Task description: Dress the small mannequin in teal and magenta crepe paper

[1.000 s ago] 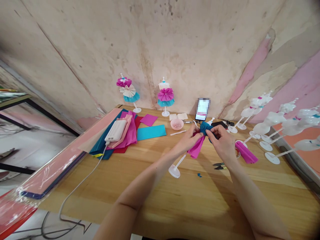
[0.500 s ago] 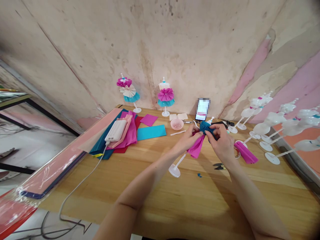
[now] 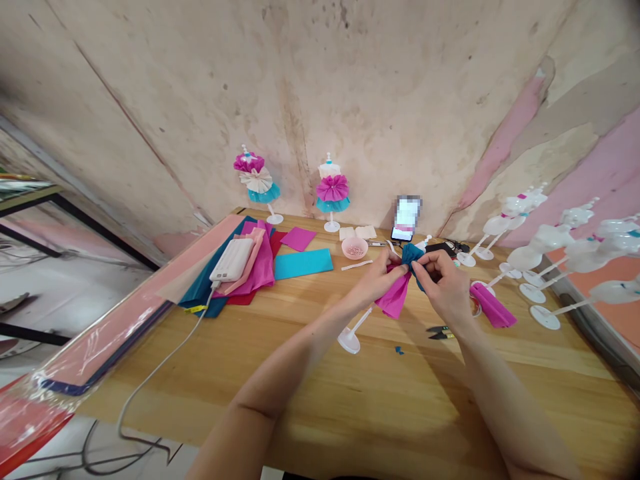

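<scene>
A miniature dress form, tilted with its white round base (image 3: 349, 341) towards me, is held above the table. It wears a magenta crepe-paper skirt (image 3: 393, 300), and dark blue crepe paper (image 3: 412, 254) is gathered around its upper part. My left hand (image 3: 383, 277) is closed around the form's middle, thumb against the blue paper. On the other side, my right hand (image 3: 445, 283) pinches the blue paper's edge between thumb and fingers. Most of the form's body is hidden by paper and hands. Small scissors (image 3: 440, 333) and blue paper scraps (image 3: 399, 351) lie below the right hand.
Two dressed forms (image 3: 333, 190) stand by the wall. Several bare white forms (image 3: 545, 240) fill the right side. A pink bowl of beads (image 3: 355, 249), a lit phone (image 3: 406, 219), a turquoise paper strip (image 3: 304, 264) and a power bank (image 3: 231, 261) on coloured paper lie behind and left.
My right fingers have shifted slightly along the blue paper, which now sits more bunched against the form. My left hand keeps its hold almost unmoved.
</scene>
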A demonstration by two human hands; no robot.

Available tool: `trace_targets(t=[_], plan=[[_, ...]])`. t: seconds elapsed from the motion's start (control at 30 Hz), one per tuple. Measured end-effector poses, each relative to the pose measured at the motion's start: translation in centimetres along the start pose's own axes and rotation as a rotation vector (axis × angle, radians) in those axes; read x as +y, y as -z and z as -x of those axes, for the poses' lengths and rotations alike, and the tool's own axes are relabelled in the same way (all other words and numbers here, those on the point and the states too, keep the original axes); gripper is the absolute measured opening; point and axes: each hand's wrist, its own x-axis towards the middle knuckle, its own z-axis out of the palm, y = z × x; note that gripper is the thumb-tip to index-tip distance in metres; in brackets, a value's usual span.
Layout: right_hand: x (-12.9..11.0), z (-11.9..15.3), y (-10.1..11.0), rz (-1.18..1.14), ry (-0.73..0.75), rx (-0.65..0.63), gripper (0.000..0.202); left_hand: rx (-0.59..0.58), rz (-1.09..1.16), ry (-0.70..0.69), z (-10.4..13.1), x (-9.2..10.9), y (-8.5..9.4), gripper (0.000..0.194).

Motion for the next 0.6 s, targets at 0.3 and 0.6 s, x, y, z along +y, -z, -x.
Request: trace_targets(t=[0.3,0.6], plan=[[0.55,-0.42,0.2,0.036,-0.049,-0.004,0.018,0.017,-0.008,0.026,0.1,-0.06,-0.07,0.015],[0.55,-0.22,-0.07,0.036,-0.049,-0.039,0.02,0.027,-0.004,-0.023,-0.07,-0.74,-0.14,0.016]])
